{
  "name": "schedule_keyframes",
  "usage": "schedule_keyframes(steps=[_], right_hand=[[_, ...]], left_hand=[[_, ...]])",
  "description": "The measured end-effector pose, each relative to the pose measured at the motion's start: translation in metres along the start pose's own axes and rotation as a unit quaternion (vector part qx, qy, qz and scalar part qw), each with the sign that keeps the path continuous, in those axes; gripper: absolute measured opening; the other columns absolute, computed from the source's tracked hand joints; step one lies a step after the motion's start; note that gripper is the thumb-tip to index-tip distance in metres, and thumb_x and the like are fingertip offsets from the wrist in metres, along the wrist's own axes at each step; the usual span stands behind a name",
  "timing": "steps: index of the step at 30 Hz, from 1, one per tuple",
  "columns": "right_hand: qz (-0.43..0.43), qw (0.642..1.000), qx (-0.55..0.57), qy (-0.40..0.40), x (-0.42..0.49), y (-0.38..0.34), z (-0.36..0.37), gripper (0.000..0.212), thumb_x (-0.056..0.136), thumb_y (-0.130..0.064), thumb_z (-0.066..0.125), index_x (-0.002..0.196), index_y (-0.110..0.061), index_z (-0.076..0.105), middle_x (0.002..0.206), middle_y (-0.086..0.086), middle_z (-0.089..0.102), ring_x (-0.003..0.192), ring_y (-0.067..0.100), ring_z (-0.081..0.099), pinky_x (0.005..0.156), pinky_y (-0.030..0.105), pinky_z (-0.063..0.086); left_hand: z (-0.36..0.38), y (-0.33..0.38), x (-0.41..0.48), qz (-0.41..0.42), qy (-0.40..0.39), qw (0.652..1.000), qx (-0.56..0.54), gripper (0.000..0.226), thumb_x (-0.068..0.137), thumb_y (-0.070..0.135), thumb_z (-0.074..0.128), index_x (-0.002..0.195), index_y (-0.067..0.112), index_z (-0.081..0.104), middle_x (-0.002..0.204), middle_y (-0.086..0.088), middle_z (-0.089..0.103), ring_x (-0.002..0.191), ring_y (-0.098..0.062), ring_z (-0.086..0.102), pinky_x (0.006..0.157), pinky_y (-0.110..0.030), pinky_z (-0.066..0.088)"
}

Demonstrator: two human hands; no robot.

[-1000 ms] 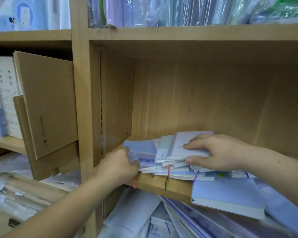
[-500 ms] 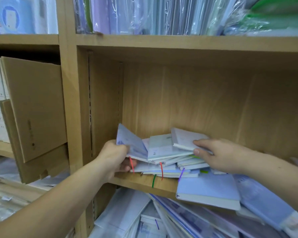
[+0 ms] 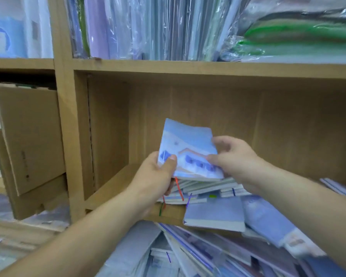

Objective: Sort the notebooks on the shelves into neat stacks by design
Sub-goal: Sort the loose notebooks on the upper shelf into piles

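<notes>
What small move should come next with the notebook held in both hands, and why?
Probably lay the illustrated notebook, gripped by the left hand and right hand, on the bare shelf board left of the jumbled pile, starting a stack.

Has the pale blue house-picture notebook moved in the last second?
Yes. The pale blue house-picture notebook has risen off the loose pile of notebooks on the wooden shelf board; the left hand and right hand hold it tilted above the pile.

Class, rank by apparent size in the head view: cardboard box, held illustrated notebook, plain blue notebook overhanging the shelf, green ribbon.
1. cardboard box
2. held illustrated notebook and plain blue notebook: unranked, since the held one is raised nearer the camera
3. green ribbon
</notes>
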State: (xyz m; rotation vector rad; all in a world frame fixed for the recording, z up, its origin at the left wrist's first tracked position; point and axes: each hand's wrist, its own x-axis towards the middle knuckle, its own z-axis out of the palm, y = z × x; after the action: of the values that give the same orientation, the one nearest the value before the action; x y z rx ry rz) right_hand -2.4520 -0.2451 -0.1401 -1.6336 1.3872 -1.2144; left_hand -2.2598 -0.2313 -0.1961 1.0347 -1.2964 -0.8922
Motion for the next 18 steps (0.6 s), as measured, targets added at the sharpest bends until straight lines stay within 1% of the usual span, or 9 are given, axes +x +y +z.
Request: schedule_keyframes(steps=[3, 4, 7, 10, 11, 13, 15, 16, 18], right_hand=[[0.032, 0.996, 0.055, 0.063, -0.006, 0.002, -0.031, 0.033, 0.091, 0.000, 0.068, 0.120, -0.017, 0.066, 0.090, 0.008, 0.066, 0.061, 0.023, 0.065, 0.058, 0.032, 0.057], [0.028, 0.995, 0.044, 0.084, -0.006, 0.005, -0.041, 0.028, 0.092, 0.000, 0.066, 0.116, -0.016, 0.069, 0.093, 0.008, 0.065, 0.066, 0.025, 0.064, 0.059, 0.031, 0.056], [-0.011, 0.979, -0.053, 0.196, 0.000, 0.018, -0.073, 0.023, 0.095, -0.004, 0.059, 0.110, -0.015, 0.072, 0.088, 0.001, 0.064, 0.063, 0.013, 0.056, 0.043, 0.009, 0.041], [-0.009, 0.962, -0.091, 0.259, 0.005, 0.033, -0.115, 0.023, 0.097, -0.004, 0.057, 0.113, -0.013, 0.070, 0.094, 0.006, 0.066, 0.066, 0.012, 0.055, 0.048, 0.005, 0.039], [0.018, 0.960, -0.117, 0.254, 0.006, 0.039, -0.128, 0.023, 0.096, -0.003, 0.057, 0.114, -0.011, 0.069, 0.096, 0.009, 0.065, 0.069, 0.016, 0.057, 0.056, 0.010, 0.043], [0.092, 0.953, -0.209, 0.200, 0.009, 0.058, -0.149, 0.032, 0.093, -0.005, 0.060, 0.123, -0.009, 0.069, 0.101, 0.009, 0.065, 0.080, 0.021, 0.060, 0.071, 0.020, 0.046], [0.130, 0.930, -0.320, 0.128, 0.006, 0.069, -0.151, 0.037, 0.091, -0.015, 0.064, 0.128, -0.017, 0.068, 0.103, 0.005, 0.067, 0.074, 0.017, 0.061, 0.065, 0.022, 0.047], [0.119, 0.918, -0.364, 0.107, 0.005, 0.070, -0.146, 0.037, 0.092, -0.023, 0.064, 0.128, -0.020, 0.068, 0.107, 0.004, 0.069, 0.078, 0.018, 0.064, 0.067, 0.023, 0.049], [0.024, 0.895, -0.437, 0.084, 0.004, 0.066, -0.124, 0.033, 0.094, -0.036, 0.061, 0.124, -0.027, 0.070, 0.115, 0.002, 0.071, 0.101, 0.023, 0.066, 0.086, 0.031, 0.053]], left_hand=[[0.022, -0.002, 0.011, 0.054, -0.018, 0.994, 0.095, 0.021, 0.100, 0.035, 0.062, 0.107, 0.015, 0.064, 0.082, 0.004, 0.069, 0.067, -0.014, 0.063, 0.066, -0.027, 0.051], [0.030, -0.001, 0.013, 0.070, -0.031, 0.991, 0.114, 0.020, 0.099, 0.033, 0.064, 0.106, 0.015, 0.066, 0.084, 0.006, 0.071, 0.069, -0.011, 0.063, 0.069, -0.028, 0.051], [0.052, -0.001, 0.019, 0.100, -0.079, 0.978, 0.166, 0.010, 0.099, 0.021, 0.064, 0.101, 0.015, 0.072, 0.087, -0.001, 0.068, 0.070, -0.006, 0.055, 0.068, -0.027, 0.044], [0.041, -0.012, 0.028, 0.095, -0.017, 0.948, 0.304, 0.031, 0.095, 0.027, 0.068, 0.124, 0.014, 0.069, 0.122, -0.006, 0.063, 0.114, -0.018, 0.060, 0.094, -0.023, 0.043], [0.027, -0.020, 0.032, 0.060, 0.007, 0.938, 0.340, 0.041, 0.094, 0.036, 0.068, 0.129, 0.014, 0.066, 0.128, -0.008, 0.062, 0.122, -0.024, 0.058, 0.101, -0.027, 0.043], [-0.003, -0.040, 0.033, -0.043, 0.037, 0.907, 0.418, 0.056, 0.087, 0.061, 0.060, 0.127, 0.022, 0.064, 0.127, -0.008, 0.066, 0.120, -0.032, 0.059, 0.103, -0.040, 0.047], [-0.028, -0.059, 0.030, -0.116, 0.013, 0.883, 0.454, 0.066, 0.081, 0.076, 0.046, 0.115, 0.023, 0.066, 0.119, -0.005, 0.070, 0.113, -0.031, 0.062, 0.101, -0.043, 0.048], [-0.037, -0.066, 0.029, -0.121, 0.000, 0.887, 0.446, 0.071, 0.081, 0.079, 0.044, 0.115, 0.022, 0.067, 0.119, -0.003, 0.070, 0.114, -0.028, 0.062, 0.103, -0.041, 0.047], [-0.048, -0.067, 0.022, -0.121, -0.003, 0.918, 0.377, 0.062, 0.090, 0.069, 0.056, 0.130, 0.022, 0.066, 0.133, -0.003, 0.066, 0.126, -0.024, 0.058, 0.106, -0.033, 0.041]])
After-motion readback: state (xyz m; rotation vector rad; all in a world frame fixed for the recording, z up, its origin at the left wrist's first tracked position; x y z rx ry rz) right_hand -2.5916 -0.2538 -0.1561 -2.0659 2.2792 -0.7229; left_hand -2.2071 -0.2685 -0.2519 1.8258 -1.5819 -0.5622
